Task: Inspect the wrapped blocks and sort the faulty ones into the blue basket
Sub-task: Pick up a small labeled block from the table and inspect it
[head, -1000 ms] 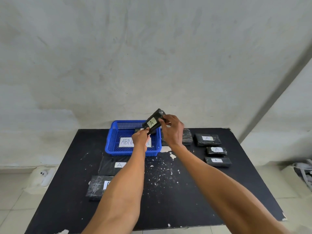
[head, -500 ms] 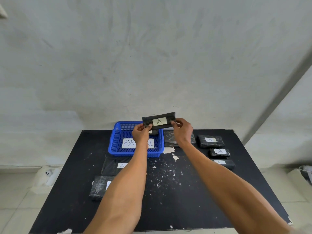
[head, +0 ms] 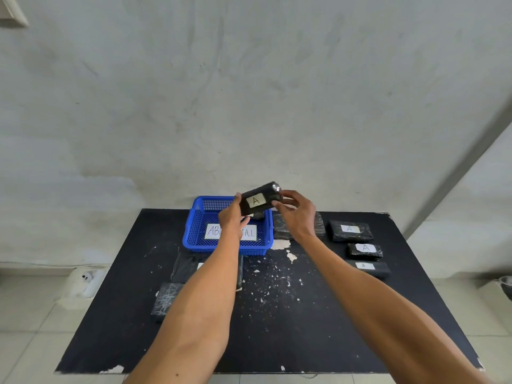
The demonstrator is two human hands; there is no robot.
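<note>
The black plastic-wrapped block [head: 259,200] was level half a second ago. It is now tilted, with its right end raised and its shiny wrapped end cap turned partly into view. The white paper label marked A still faces the camera. This reads as the person turning the block to check its ends, so inspection is probably under way and no verdict shows yet.

The left hand [head: 231,220] pinches the block's lower left end, thumb in front and fingers behind. The right hand [head: 297,214] holds the raised right end between curled fingertips and thumb, its palm well off the wrap. Both arms reach out from the near edge.

The block is held in the air above the far part of the blue plastic mesh basket [head: 194,236], touching nothing but the hands. The basket stands at the far left-centre of the black table [head: 277,328]. A white paper sign [head: 249,232] inside it is partly hidden by the left wrist. A small dark shape [head: 257,216] lies in the basket under the block; it is too hidden to identify.

Three labelled wrapped blocks [head: 350,231] lie in a column at the far right. An unlabelled wrapped block [head: 318,227] sits just right of the basket, behind the right hand. Two flat wrapped blocks [head: 164,302] lie at the near left, partly covered by the left forearm.
</note>
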